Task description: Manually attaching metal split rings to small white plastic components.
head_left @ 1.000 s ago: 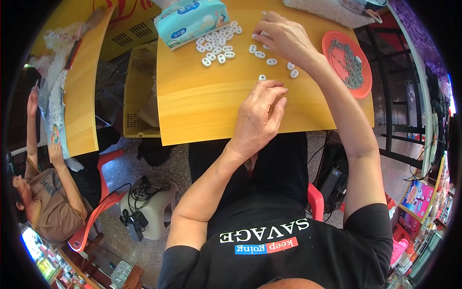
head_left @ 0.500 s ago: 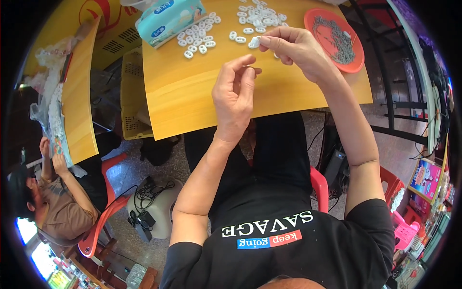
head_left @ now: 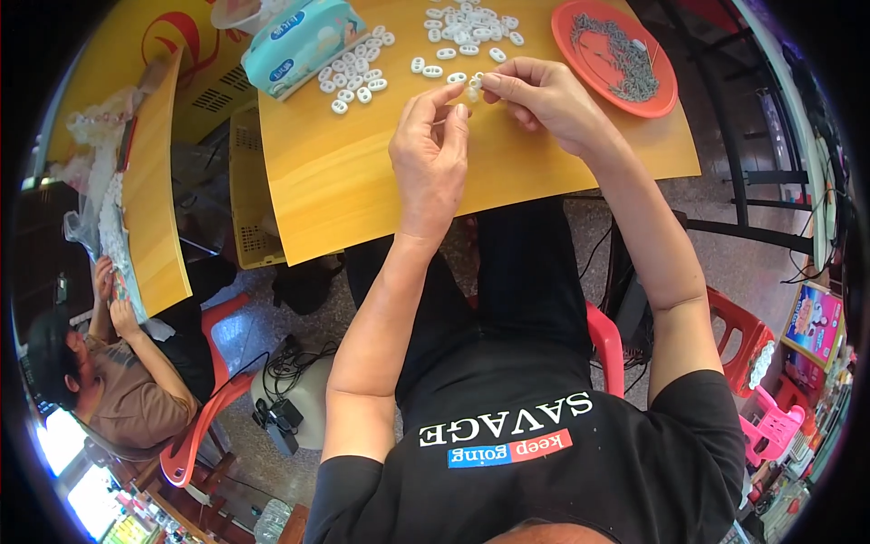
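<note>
Above the table, the thumb and index finger of my right hand (head_left: 544,102) pinch a small white oval plastic piece with two holes (head_left: 474,85). My left hand (head_left: 430,150) is close beside it on the left, thumb and index finger curled toward each other, their tips next to the piece. Whatever sits between the left fingertips is too small to make out. More of these white two-hole pieces lie in a left pile (head_left: 358,68) and a far middle pile (head_left: 471,27). Several single ones rest just beyond my fingers.
A red plate (head_left: 666,102) of small thin grey pieces (head_left: 634,72) sits at the table's far right. A blue tissue pack (head_left: 304,45) stands far left on the wooden table (head_left: 344,181). Leftward, another person (head_left: 136,381) sits at a second table (head_left: 159,208).
My left hand has moved up toward the white piece, and its fingertips now meet it or nearly do. My right hand has shifted slightly left, still pinching the piece. The whole view has shifted a little.
</note>
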`<state>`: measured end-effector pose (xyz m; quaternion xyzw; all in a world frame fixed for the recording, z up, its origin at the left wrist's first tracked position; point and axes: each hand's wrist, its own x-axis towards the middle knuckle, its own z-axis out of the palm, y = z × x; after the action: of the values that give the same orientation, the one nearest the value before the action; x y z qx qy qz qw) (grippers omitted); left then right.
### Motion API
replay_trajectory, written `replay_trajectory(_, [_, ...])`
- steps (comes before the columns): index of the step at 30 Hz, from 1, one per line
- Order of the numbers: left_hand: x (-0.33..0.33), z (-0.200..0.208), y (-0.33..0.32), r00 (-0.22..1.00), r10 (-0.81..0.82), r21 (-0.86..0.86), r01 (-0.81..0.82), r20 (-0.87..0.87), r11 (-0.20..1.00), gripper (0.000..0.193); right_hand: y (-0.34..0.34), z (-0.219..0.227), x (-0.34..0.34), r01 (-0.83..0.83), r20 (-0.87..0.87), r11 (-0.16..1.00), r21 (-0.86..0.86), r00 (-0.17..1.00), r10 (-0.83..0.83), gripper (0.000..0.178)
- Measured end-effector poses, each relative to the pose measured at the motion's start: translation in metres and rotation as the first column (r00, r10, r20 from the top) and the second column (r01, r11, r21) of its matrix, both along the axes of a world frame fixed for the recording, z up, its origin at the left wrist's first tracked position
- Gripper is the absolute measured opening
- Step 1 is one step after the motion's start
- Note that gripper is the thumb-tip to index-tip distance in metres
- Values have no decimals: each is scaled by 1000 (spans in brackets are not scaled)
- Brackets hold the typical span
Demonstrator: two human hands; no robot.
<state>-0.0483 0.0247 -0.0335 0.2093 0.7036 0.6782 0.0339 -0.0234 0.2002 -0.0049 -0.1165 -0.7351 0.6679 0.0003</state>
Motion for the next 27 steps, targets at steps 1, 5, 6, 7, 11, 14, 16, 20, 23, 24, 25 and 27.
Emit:
replay_trajectory(1, [0,1,1,1000,-1,-1,1,0,1000,24,-1,1,2,-7,2,999,-54,1000,7,27])
replay_trajectory(5, [-3,3,6,999,13,-27,-15,-50,1000,23,-3,-4,4,22,-23,999,28,1000,-21,26])
replay_trajectory(6, [-3,3,7,1000,-3,20,3,15,1000,23,-5,-4,5,21,-24,999,27,999,-21,26])
replay_trajectory(7, [-3,3,6,1000,-2,18,2,14,1000,23,-7,-4,5,48,-100,980,193,995,-29,24])
replay_trajectory(11, [-2,5,7,1000,-22,44,22,-10,999,24,-11,-7,10,288,-537,715,637,831,144,16])
replay_trajectory(14, [0,6,7,996,-36,74,42,-76,996,24,-17,0,12,398,-630,576,714,723,282,12])
replay_trajectory(16, [2,5,6,992,-42,83,52,-117,995,23,-19,6,15,375,-606,559,739,733,309,12])
replay_trajectory(20, [7,5,1,987,-136,168,121,81,978,24,-19,15,20,251,-497,529,810,774,393,13])
replay_trajectory(23, [8,7,-2,943,-207,293,127,259,948,22,-16,15,23,82,-431,660,746,815,386,16])
replay_trajectory(24, [7,8,-4,913,-244,344,125,327,931,21,-16,16,24,85,-431,658,748,816,385,16])
replay_trajectory(25, [7,7,-3,911,-256,350,136,324,927,21,-17,15,26,53,-442,718,694,818,368,15])
replay_trajectory(27, [9,9,-3,896,-220,358,75,387,931,19,-19,13,28,47,-478,804,592,825,303,12])
